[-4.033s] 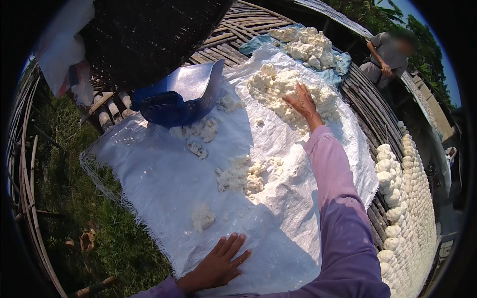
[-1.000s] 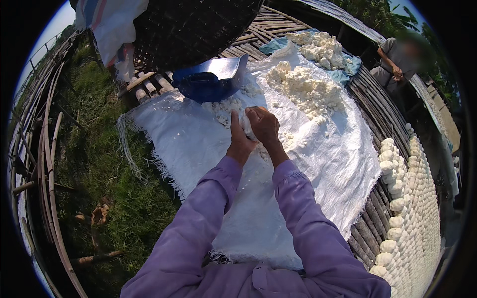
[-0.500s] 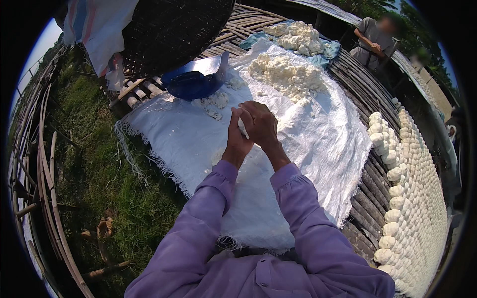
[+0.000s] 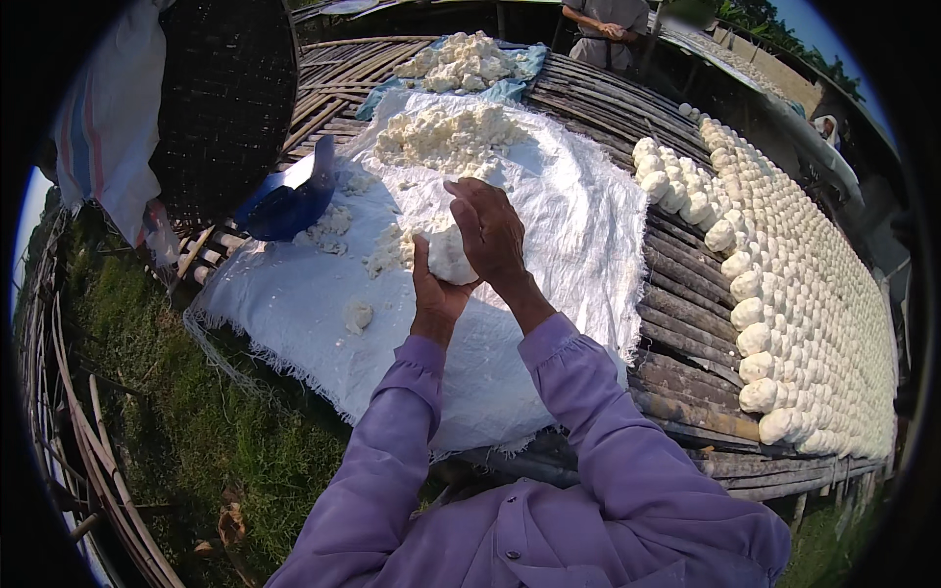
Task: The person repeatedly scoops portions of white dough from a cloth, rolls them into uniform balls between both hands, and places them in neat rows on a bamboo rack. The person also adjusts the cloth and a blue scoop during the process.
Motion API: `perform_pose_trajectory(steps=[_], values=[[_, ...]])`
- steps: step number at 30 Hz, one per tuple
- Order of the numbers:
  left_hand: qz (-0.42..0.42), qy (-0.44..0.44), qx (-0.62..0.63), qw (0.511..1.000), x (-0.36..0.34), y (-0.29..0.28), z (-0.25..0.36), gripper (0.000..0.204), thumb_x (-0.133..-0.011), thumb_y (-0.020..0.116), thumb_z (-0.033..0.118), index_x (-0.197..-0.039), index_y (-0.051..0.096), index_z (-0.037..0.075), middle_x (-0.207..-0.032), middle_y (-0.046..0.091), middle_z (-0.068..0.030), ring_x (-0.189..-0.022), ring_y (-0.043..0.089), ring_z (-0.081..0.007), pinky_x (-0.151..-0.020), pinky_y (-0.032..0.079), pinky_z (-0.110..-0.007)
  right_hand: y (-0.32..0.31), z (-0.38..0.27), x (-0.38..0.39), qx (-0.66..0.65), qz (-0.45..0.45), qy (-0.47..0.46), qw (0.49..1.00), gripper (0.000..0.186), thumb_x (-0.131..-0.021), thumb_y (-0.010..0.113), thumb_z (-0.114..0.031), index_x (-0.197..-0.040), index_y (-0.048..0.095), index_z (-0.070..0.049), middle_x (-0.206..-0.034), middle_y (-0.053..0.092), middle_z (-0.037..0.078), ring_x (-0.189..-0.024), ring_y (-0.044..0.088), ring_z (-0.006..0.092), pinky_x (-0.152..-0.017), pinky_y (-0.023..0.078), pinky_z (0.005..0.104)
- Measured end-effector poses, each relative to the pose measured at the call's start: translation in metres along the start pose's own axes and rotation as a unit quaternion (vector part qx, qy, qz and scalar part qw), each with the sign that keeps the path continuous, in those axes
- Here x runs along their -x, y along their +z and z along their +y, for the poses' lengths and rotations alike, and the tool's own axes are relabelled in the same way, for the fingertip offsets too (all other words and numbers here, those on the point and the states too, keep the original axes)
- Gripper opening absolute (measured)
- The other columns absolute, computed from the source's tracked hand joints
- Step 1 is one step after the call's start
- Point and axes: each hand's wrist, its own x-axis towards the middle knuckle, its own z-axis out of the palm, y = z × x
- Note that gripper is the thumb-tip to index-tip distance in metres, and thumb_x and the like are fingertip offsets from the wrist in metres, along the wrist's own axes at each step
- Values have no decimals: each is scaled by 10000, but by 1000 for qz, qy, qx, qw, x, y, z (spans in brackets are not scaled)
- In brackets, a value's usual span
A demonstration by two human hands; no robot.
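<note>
A white dough ball (image 4: 451, 255) sits between my two hands above a white woven sheet (image 4: 578, 235). My left hand (image 4: 439, 297) cups it from below and the left, the thumb up along its side. Pressed to the ball's right side is my right hand (image 4: 493, 235), with its fingers reaching past the top. Just beyond my hands lies a heap of crumbly white dough (image 4: 446, 137). Loose crumbs (image 4: 387, 250) lie left of the ball, and a small lump (image 4: 359, 316) rests nearer to me on the sheet.
A blue scoop (image 4: 289, 206) and a dark woven basket (image 4: 225, 108) are at the far left. More dough (image 4: 461, 61) lies on a blue cloth at the back. Rows of white balls (image 4: 784, 294) cover the bamboo platform (image 4: 686, 318) at right. Another person (image 4: 608, 29) is beyond.
My view has swung right, so the sheet and scoop sit further left in it. My hands, wrapped closely together before, have parted a little, and the dough ball shows between them.
</note>
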Motion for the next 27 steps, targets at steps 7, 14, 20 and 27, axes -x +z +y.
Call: perform_pose_trajectory(steps=[7,14,20,27], values=[[-112,-63,83,988,18,36,-86,1086,-807,555,852,-1498,374,34,-1537,429,-156,-1390,458,-365,-1149,391,-573,-80,43,43,12,-47,117,992,445,-1016,534,-452,-1075,766,-78,-1000,747,159,-937,721,291,-820,554,401],[-75,-89,-5,993,41,77,-165,887,-839,615,774,-1433,481,129,-1431,534,-128,-1341,505,-353,-1080,475,-545,-195,37,50,15,93,94,991,412,-1015,576,-408,-1047,745,-33,-1011,746,139,-959,703,338,-851,549,427],[-221,-202,53,953,56,110,-231,1129,-800,557,858,-1563,291,69,-1434,502,-174,-1331,499,-372,-1144,398,-543,-265,74,87,-26,-44,366,929,500,-1046,450,-475,-958,723,-66,-866,721,118,-835,702,290,-712,551,425],[-114,-216,4,970,71,130,-312,1001,-804,636,799,-1483,386,108,-1441,497,-135,-1328,497,-361,-1093,454,-560,-359,56,117,42,-10,224,974,532,-1035,510,-493,-1215,698,-29,-1222,685,203,-1162,645,342,-989,497,433]])
